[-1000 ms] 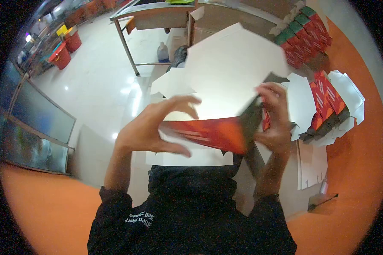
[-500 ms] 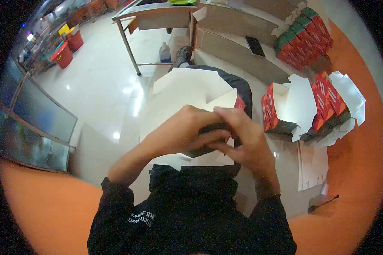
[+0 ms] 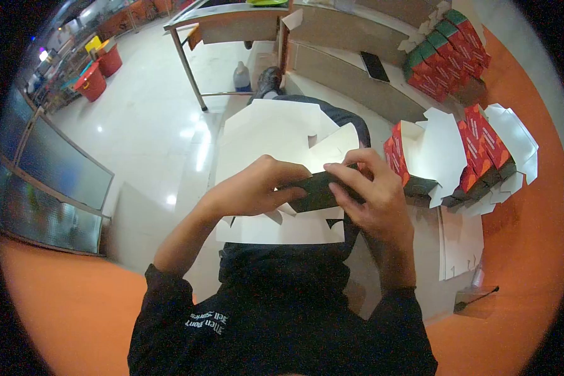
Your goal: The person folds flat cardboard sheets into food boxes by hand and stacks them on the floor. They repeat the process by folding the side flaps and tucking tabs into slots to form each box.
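Note:
A partly folded cardboard box [image 3: 266,128], white inside, rests on my lap with its large flap spread away from me. Its near wall stands up and shows a dark outer panel [image 3: 318,193]. My left hand [image 3: 257,187] pinches the left end of that wall between thumb and fingers. At the other end, my right hand [image 3: 373,194] is closed on the wall's top edge and corner, thumb on the dark side. Beneath my hands lies a flat white cardboard sheet [image 3: 282,233] with cut notches. My fingers hide part of the box's inside.
Open red boxes [image 3: 413,153] stand nested at my right, near flat white sheets [image 3: 460,244]. Stacked red and green boxes [image 3: 448,56] sit farther back. A phone [image 3: 375,66] lies on a ledge. A metal-legged table [image 3: 232,31] is ahead, and red buckets [image 3: 91,81] stand far left.
My hands have moved apart from their overlapped position to the two ends of the near wall. Its dark panel now shows between them, and a right side flap stands more visible.

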Motion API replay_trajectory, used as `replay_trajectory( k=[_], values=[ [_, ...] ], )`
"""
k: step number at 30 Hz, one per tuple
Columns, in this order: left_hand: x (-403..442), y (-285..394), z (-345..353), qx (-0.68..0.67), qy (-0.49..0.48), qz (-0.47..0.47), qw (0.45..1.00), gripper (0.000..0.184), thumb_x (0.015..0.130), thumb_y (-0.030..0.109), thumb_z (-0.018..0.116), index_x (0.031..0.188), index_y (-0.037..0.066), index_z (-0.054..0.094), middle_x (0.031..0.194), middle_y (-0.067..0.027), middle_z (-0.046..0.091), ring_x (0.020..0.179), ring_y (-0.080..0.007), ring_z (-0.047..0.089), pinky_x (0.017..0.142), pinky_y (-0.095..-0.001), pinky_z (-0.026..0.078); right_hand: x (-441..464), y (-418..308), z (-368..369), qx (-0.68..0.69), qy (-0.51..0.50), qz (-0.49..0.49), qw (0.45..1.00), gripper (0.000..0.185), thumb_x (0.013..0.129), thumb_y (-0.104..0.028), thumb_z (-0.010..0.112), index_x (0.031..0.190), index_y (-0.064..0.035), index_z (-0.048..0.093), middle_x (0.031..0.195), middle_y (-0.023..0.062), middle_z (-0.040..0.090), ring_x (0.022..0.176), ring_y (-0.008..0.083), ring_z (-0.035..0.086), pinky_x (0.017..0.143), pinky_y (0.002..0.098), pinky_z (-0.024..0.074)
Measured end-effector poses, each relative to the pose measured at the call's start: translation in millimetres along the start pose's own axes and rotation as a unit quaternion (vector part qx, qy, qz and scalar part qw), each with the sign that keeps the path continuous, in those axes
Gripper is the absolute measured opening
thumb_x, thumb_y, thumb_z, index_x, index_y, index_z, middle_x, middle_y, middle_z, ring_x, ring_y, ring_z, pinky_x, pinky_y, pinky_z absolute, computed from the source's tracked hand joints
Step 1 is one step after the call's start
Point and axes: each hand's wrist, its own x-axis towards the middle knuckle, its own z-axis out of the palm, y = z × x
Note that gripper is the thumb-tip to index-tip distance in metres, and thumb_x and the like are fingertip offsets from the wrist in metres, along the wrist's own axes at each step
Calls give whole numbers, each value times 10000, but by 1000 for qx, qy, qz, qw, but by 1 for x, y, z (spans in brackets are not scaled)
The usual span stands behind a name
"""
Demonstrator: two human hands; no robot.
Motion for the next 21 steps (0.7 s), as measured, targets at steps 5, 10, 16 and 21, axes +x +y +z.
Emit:
replay_trajectory(
  k=[5, 10, 16, 21],
  values=[
    [1, 13, -6, -7, -13, -30, 999, 163, 824, 36, 569, 961, -47, 601, 769, -197, 624, 692, -294, 620, 657, -354, 481, 1, -5, 6, -47, 151, 53, 986, 318, 700, -43, 722, 1006, -65, 639, 908, 91, 530, 734, 235, 566, 620, 325, 487],
    [-1, 18, -5, -3, 6, -26, 1000, 159, 827, 39, 566, 959, -42, 602, 759, -194, 620, 679, -292, 612, 649, -358, 475, -1, -10, 3, -38, 66, -3, 997, 304, 698, -55, 714, 992, -89, 648, 964, 89, 550, 776, 250, 568, 639, 339, 490],
    [-5, 20, -10, -27, 20, -40, 999, 158, 869, 70, 549, 963, -55, 577, 751, -169, 624, 690, -224, 632, 621, -335, 489, 5, -12, -5, -97, 13, -8, 995, 334, 709, -136, 724, 1033, -123, 640, 1089, 119, 543, 948, 276, 540, 774, 370, 454],
    [10, 15, -11, -372, 224, -41, 900, 151, 904, 74, 514, 1011, -32, 504, 918, -150, 621, 814, -204, 647, 652, -324, 566, -12, -17, 20, -82, 168, -52, 981, 327, 729, -172, 744, 1024, -97, 624, 1155, 159, 521, 1035, 305, 511, 865, 420, 438]
  ],
)
